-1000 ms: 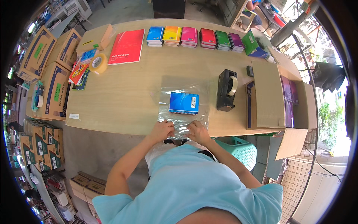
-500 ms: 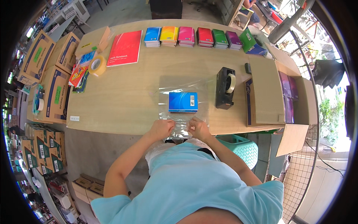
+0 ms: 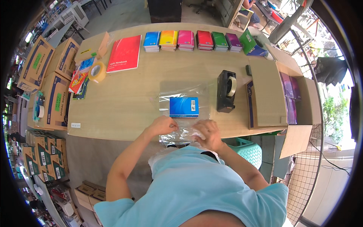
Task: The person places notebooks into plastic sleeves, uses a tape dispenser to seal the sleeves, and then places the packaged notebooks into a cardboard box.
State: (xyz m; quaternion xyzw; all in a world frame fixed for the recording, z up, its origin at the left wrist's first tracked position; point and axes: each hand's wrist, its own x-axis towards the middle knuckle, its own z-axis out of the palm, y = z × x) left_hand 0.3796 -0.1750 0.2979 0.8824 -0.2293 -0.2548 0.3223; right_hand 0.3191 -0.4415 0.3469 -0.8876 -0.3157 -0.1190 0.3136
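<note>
The blue spiral notebook (image 3: 184, 107) already lies inside the clear plastic sleeve (image 3: 184, 99) just beside the black tape dispenser (image 3: 226, 90) on the tabletop (image 3: 124, 102), while left hand (image 3: 163, 125) and right hand (image 3: 207, 133) fingers pinch its unsealed near end.

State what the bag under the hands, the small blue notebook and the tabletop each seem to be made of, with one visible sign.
Clear bag: thin glossy plastic film, since it shows white glare and the table through it. Blue spiral notebook: likely a coated card cover, smooth, with wire binding along its top edge. Table: pale wood or wood-look laminate, matte; which one cannot be told.
</note>
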